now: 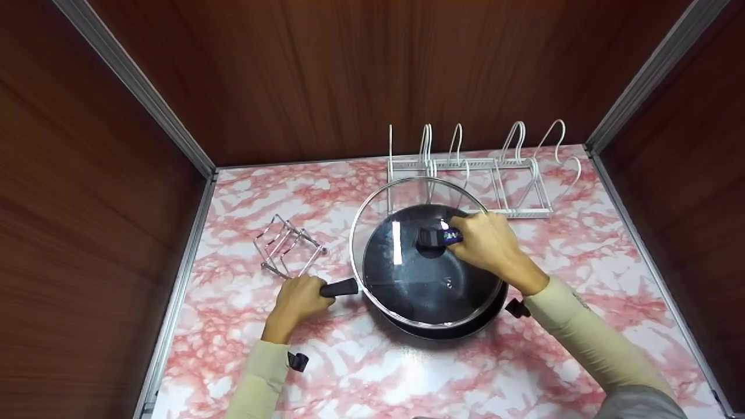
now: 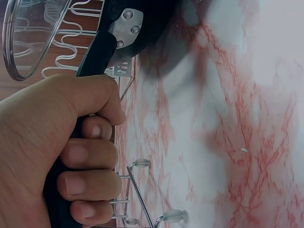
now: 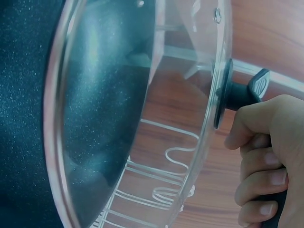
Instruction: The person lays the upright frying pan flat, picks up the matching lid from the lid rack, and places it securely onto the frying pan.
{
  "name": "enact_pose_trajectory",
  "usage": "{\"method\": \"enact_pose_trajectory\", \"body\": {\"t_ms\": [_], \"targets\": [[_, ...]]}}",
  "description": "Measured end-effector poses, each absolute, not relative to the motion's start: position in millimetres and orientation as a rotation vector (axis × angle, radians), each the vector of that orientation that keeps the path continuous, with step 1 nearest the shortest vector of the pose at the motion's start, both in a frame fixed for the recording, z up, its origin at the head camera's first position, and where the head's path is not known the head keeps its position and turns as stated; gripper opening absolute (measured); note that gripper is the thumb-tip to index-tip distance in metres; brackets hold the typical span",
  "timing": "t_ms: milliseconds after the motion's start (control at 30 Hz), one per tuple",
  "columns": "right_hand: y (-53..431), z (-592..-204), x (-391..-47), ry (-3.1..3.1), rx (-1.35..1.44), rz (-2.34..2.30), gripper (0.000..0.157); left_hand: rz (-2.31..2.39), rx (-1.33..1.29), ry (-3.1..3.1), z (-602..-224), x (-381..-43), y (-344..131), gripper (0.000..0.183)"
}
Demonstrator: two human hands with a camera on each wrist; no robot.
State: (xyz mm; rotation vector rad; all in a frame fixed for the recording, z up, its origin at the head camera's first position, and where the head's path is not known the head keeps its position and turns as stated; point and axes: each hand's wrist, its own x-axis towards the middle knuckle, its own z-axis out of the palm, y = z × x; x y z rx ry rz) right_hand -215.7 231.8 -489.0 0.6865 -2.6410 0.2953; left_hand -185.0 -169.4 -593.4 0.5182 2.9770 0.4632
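A dark frying pan [image 1: 442, 334] is in the middle of the head view, its black handle [image 1: 342, 288] pointing left. My left hand [image 1: 300, 299] grips that handle; the left wrist view shows the fingers curled round it. Over the pan is a clear glass lid [image 1: 372, 215] with a metal rim, shifted toward the back and covering most of the pan from above. My right hand [image 1: 492, 244] holds the lid by its black knob [image 1: 430, 237]. In the right wrist view, the lid [image 3: 190, 95] is beside the speckled pan interior [image 3: 23, 118].
A white wire rack [image 1: 524, 212] with upright curved hooks stands at the back right, partly behind the lid. A small metal wire rack [image 1: 288, 247] sits left of the pan. Brown wood-grain panels [image 1: 378, 75] enclose the red-and-white marbled table [image 1: 262, 192].
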Motion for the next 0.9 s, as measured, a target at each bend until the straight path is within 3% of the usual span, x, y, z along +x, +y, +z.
{"method": "enact_pose_trajectory", "body": {"t_ms": [900], "targets": [[233.9, -497.7, -213.7, -2.678, 0.703, 0.272, 0.022, 0.436, 0.535, 2.971, -593.6, -185.3, -169.3, 0.029]]}}
